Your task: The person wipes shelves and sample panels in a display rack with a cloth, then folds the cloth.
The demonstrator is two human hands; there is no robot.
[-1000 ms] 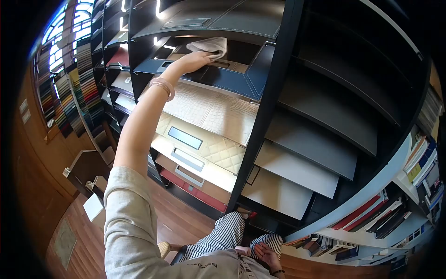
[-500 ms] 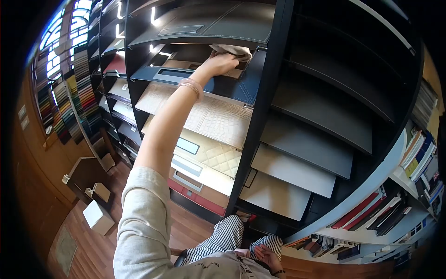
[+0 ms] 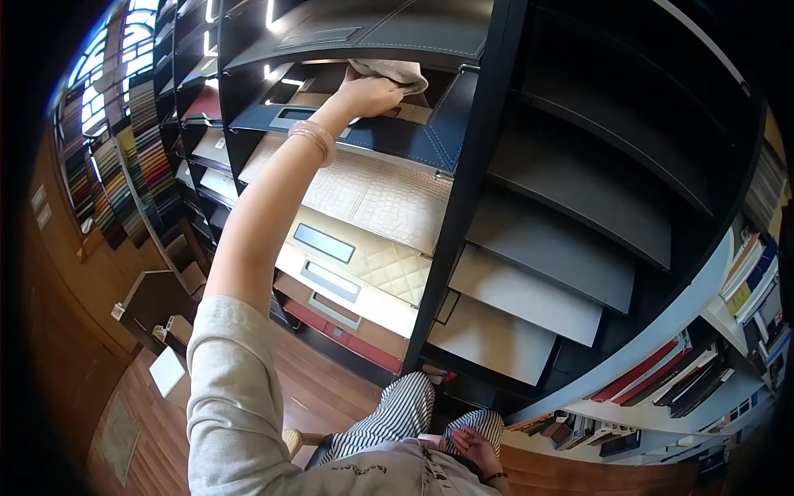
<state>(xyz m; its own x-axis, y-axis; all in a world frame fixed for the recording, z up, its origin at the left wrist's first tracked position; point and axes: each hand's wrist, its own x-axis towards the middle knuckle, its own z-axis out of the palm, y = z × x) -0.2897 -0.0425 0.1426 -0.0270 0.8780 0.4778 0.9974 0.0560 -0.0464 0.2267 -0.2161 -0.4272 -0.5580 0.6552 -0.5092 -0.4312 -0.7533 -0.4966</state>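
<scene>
My left hand (image 3: 370, 97) reaches up into the shelf unit, closed round a crumpled greyish-beige cloth (image 3: 393, 73). It is over a dark blue stitched panel (image 3: 405, 140) with a framed rectangular cut-out, just under a dark grey stitched panel (image 3: 356, 33). Part of the cloth bulges out beyond my fingers; its underside is hidden. A brown surface shows behind the blue panel. Below lies a cream crocodile-textured panel (image 3: 372, 194). My right hand (image 3: 475, 450) rests at my lap by my striped knee, its fingers loosely bent and apart, with nothing visible in them.
More sample panels sit below, including a cream quilted one (image 3: 389, 269) and a red one (image 3: 339, 335). A black upright (image 3: 463, 190) divides them from grey and beige boards (image 3: 554, 244). Books (image 3: 637, 372) line the right shelves. A white box (image 3: 168, 372) stands on the floor at left.
My left hand has moved left and slightly up with the cloth, over the blue panel. The view has shifted a little. My right hand stays at my lap.
</scene>
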